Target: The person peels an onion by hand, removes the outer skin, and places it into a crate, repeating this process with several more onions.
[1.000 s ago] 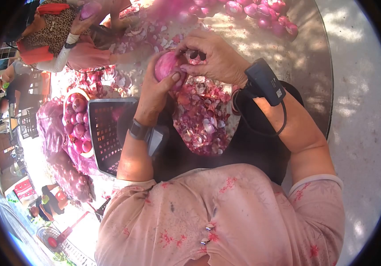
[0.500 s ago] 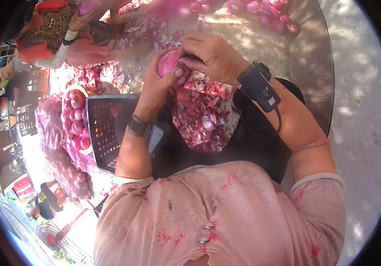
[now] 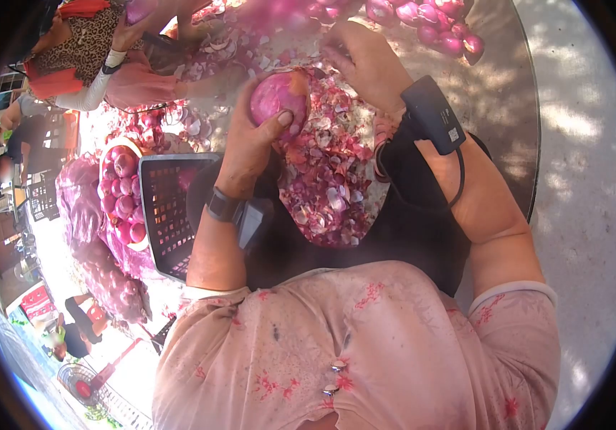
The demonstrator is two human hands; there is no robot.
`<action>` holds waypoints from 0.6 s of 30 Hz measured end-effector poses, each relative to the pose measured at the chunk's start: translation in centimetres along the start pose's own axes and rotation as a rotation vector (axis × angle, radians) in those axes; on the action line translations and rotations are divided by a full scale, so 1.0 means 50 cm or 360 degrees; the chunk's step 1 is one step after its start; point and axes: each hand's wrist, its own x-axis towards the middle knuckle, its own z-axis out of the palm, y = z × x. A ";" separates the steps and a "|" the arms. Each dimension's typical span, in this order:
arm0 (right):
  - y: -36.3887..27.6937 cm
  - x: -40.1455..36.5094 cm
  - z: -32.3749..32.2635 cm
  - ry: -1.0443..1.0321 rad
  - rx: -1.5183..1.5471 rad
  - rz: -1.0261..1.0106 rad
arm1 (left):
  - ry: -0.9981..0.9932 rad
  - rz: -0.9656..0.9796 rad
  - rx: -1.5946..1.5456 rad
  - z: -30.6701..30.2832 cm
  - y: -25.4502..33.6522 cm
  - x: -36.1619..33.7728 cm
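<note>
My left hand point(image 3: 247, 140) is wrapped round a large red onion point(image 3: 279, 100), with the thumb pressed on its near side. A browner patch of skin shows at the onion's upper right. Up and to the right of it, apart from the onion, is my right hand point(image 3: 369, 68), its fingers bent inward and slightly blurred. Whatever lies between those fingertips is hidden. Below both hands, a heap of onion skins point(image 3: 333, 193) covers the ground between my legs.
To the left stand a dark plastic crate point(image 3: 172, 215) and a basket of red onions point(image 3: 123, 190), beside filled mesh sacks point(image 3: 89, 236). More onions point(image 3: 440, 25) lie on the ground at the top right. A co-worker's hand at the upper left holds another onion point(image 3: 139, 10).
My right hand has come off the onion and moved up and to the right. The onion has turned a little in my left hand and shows more of its surface.
</note>
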 end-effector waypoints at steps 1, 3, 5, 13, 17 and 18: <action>0.012 0.001 -0.004 -0.0035 -0.0061 0.0061 | 0.0000 0.0004 0.0000 0.002 0.001 0.000; 0.019 0.001 -0.009 -0.0072 -0.0053 0.0024 | 0.0062 0.0048 0.0001 0.008 0.005 -0.002; 0.001 0.000 -0.012 -0.0165 0.0255 -0.0031 | 0.0076 0.0074 0.0077 0.007 0.009 -0.002; -0.047 -0.011 0.025 -0.0196 0.0498 -0.0093 | 0.0078 0.0114 0.0406 0.012 0.020 -0.004; -0.064 -0.010 0.015 -0.0313 0.0493 -0.0054 | 0.0061 0.0127 0.0488 0.015 0.020 -0.004; -0.059 -0.007 0.016 -0.0278 0.0483 -0.0042 | 0.0072 0.0122 0.0457 0.016 0.019 -0.004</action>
